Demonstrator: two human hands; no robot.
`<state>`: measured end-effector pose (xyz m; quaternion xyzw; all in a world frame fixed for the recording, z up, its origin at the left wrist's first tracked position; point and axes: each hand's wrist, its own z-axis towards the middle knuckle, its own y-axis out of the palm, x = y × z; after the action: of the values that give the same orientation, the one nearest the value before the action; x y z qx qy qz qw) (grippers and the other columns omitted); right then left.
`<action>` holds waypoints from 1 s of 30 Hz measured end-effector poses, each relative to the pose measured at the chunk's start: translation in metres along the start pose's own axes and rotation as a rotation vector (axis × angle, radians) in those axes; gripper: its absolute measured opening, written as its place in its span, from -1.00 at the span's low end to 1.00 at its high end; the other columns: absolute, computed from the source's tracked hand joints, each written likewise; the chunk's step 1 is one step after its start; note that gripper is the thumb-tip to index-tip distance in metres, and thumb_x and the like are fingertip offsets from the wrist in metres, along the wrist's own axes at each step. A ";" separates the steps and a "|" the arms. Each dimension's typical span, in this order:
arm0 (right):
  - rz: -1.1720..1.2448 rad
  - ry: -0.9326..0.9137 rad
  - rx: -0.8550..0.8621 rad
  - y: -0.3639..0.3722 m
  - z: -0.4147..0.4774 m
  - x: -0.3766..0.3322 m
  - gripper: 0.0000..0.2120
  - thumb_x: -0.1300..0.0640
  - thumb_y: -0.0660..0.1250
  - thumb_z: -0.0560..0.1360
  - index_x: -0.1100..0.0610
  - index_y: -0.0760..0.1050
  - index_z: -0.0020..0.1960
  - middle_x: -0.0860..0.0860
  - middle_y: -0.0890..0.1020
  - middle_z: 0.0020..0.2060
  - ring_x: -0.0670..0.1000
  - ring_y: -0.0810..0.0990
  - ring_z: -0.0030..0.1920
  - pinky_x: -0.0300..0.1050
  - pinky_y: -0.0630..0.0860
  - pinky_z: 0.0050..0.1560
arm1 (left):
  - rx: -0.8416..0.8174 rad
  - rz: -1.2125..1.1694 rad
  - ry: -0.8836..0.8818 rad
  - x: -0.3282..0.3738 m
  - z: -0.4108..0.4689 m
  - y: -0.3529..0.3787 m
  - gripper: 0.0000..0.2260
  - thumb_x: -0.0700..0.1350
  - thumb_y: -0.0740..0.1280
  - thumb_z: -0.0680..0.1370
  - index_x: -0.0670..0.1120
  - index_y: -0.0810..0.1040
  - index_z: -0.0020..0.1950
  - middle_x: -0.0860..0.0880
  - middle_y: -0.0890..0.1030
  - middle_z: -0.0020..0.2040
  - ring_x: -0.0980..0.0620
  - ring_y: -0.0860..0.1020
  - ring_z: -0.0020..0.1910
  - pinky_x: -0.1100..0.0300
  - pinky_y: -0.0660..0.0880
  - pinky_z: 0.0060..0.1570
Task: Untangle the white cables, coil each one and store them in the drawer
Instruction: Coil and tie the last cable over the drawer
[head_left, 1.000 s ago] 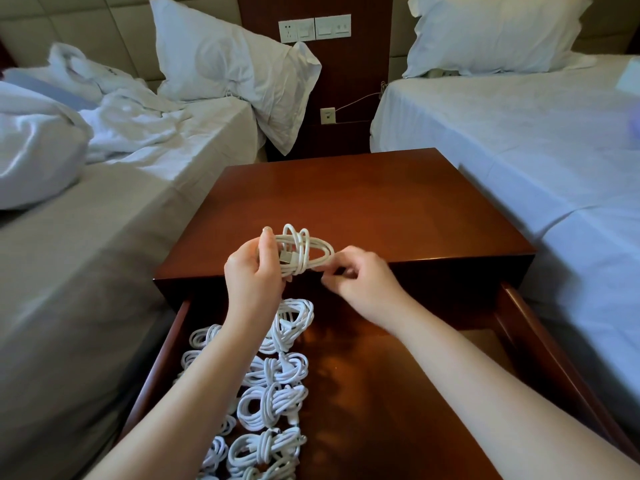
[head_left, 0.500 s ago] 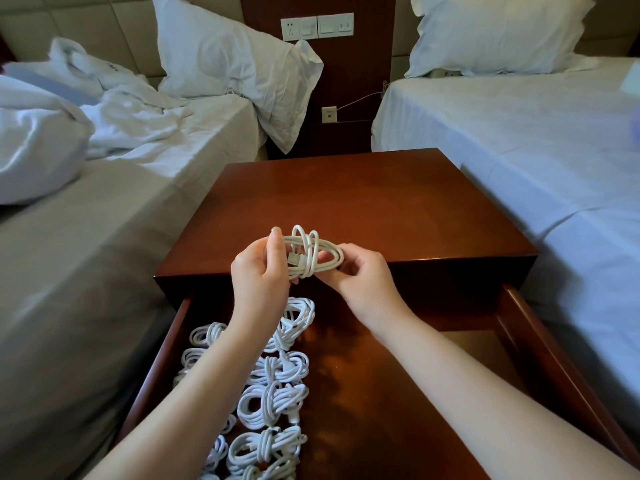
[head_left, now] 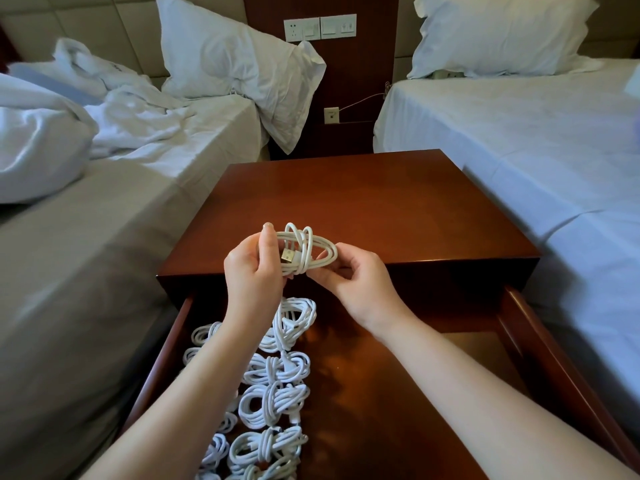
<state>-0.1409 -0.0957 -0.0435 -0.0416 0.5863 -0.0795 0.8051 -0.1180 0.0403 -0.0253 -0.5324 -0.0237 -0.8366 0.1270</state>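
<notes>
Cable (head_left: 304, 249), coiled with long axis 9-to-3 o'clock, is pinched at opposite ends by left hand (head_left: 254, 271) and right hand (head_left: 360, 284) over the surface (head_left: 346, 195) edge, with open drawer (head_left: 381, 403) at 6 o'clock.

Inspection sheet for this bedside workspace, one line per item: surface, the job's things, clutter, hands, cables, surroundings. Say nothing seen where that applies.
Surface: glossy wooden nightstand top; its drawer stands open.
Job's things: one coiled white cable, USB plug showing, held over the nightstand's front edge; more coiled cables in rows along the drawer's left side.
Clutter: nothing seen.
Hands: left hand grips the coil's left end; right hand pinches its right end.
Cables: thin wire runs from the low wall socket toward the right bed.
Surroundings: left bed with crumpled bedding; a pillow at each bed's head; switch panel on the wall.
</notes>
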 end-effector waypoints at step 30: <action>-0.394 -0.167 -0.080 -0.026 -0.008 -0.027 -0.47 0.05 0.50 0.41 0.01 0.45 0.34 -0.16 0.53 0.20 -0.35 0.39 0.10 -0.68 0.18 0.06 | -0.224 -0.096 -0.270 0.007 -0.006 0.007 -0.57 0.02 0.14 0.65 -0.30 0.55 -0.16 -0.05 0.51 -0.44 0.13 0.39 -0.54 0.29 0.31 -0.54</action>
<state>-0.1592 -0.1164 -0.0163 -0.1935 0.5010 -0.2084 0.8174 -0.1243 0.0311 -0.0228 -0.6489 0.0274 -0.7600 0.0228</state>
